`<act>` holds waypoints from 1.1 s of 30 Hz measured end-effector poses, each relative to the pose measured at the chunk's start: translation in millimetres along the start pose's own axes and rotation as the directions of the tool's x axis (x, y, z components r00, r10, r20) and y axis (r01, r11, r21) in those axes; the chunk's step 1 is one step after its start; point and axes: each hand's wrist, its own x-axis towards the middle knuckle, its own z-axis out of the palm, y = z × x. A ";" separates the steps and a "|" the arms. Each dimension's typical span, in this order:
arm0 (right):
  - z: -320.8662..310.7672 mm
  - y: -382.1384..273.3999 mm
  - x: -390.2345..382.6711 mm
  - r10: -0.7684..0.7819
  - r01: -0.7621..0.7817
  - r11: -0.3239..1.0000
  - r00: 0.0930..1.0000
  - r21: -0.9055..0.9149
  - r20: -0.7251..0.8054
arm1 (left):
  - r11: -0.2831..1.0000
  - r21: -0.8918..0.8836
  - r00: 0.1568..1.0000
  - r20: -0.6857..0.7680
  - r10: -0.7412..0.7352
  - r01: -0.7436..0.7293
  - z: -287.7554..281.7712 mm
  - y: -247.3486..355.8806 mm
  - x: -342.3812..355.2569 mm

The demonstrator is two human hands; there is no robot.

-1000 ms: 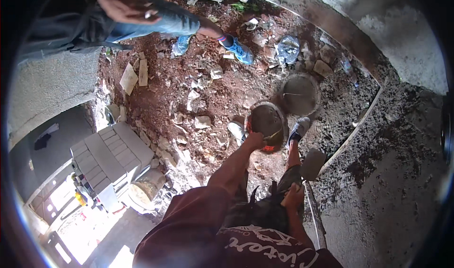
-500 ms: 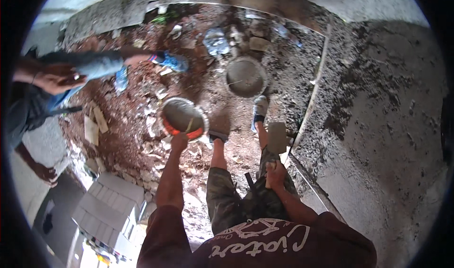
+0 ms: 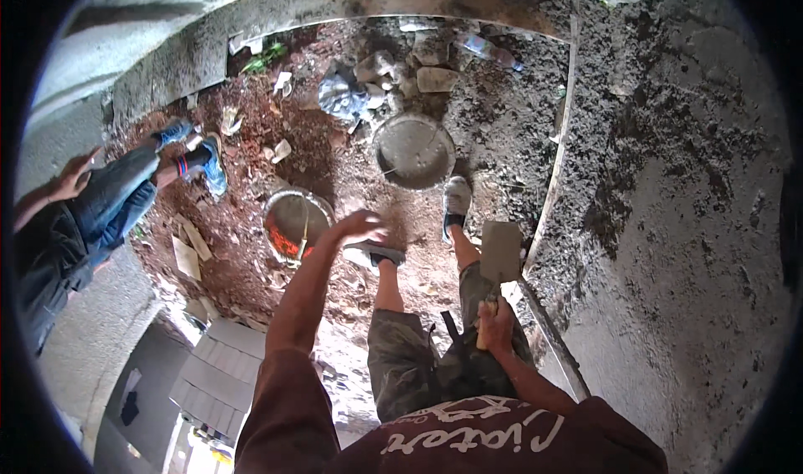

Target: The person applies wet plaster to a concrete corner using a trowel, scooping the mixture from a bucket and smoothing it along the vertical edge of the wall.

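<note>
My right hand is closed around the handle of a trowel, its flat, grey-coated blade pointing away from me above my right thigh. Off to the left, my left hand hangs in the air with fingers apart and nothing in it. Close beside that hand stands a bucket with a red-orange inner wall, holding grey wet mortar; my forearm covers part of its near side. Farther ahead is a second bucket, grey and nearly filled with mortar.
A co-worker in jeans and blue shoes is at the left. Rubble, a plastic bag and a plastic bottle lie at the back. A thin straight strip borders rough mortar on the right. Paper pieces lie left.
My left hand has let go of the left bucket's rim and moved right, its fingers opening. The co-worker has stepped away to the left. The trowel stays in my right hand.
</note>
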 end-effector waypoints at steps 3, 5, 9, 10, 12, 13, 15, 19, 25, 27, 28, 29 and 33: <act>-35.0 10.6 14.7 0.025 -0.018 0.989 0.998 0.145 -0.052 | 0.965 -0.034 0.953 0.166 -0.253 0.262 25.7 139.6 58.5; -4.7 -2.0 3.3 0.058 -0.070 0.978 0.996 0.199 0.065 | 0.760 0.484 0.768 -0.639 -0.032 0.434 -63.2 113.0 45.0; -33.7 24.3 18.7 0.131 -0.134 0.971 0.991 0.200 0.027 | 0.903 0.429 0.347 -0.851 0.393 0.032 -25.9 156.8 72.4; -30.7 15.5 17.5 0.136 -0.145 0.966 0.989 0.217 0.053 | 0.851 0.521 0.454 -0.775 0.440 0.063 -33.3 146.5 60.9; -39.8 -0.7 37.1 0.162 -0.173 0.972 0.983 0.158 0.082 | 0.803 0.558 0.672 -0.679 0.297 0.209 20.9 118.0 44.6; -39.3 -6.8 52.9 0.165 -0.177 0.970 0.983 0.165 0.082 | 0.838 0.523 0.657 -0.689 0.307 0.158 57.2 96.3 28.3; -23.9 -23.5 92.9 0.039 -0.045 0.999 0.985 0.029 0.168 | 0.868 0.477 0.707 -0.662 0.249 0.141 115.4 50.5 -18.7; 35.1 -25.9 182.0 -0.182 0.279 0.862 0.949 -0.423 0.256 | 0.906 0.365 0.609 -0.775 0.168 0.215 232.7 14.6 -84.8; 121.0 55.1 339.6 -0.456 0.609 0.025 0.713 -0.793 0.533 | 0.751 0.551 0.665 -0.718 0.205 0.364 245.2 0.9 -68.1; 171.2 29.5 363.5 -0.464 0.634 0.028 0.693 -0.773 0.552 | 0.801 0.496 0.637 -0.746 0.195 0.336 227.4 -22.0 -67.3; 186.2 24.6 370.3 -0.462 0.649 0.031 0.684 -0.760 0.565 | 0.848 0.440 0.619 -0.764 0.182 0.295 225.6 -29.1 -69.2; 183.9 33.3 379.6 -0.441 0.644 0.024 0.693 -0.764 0.570 | 0.876 0.372 0.626 -0.772 0.109 0.307 221.6 -21.9 -67.7; 216.9 28.4 328.2 -0.500 0.675 0.296 0.712 -0.676 0.493 | 0.825 0.356 0.559 -0.827 0.058 0.440 199.4 -55.1 -104.2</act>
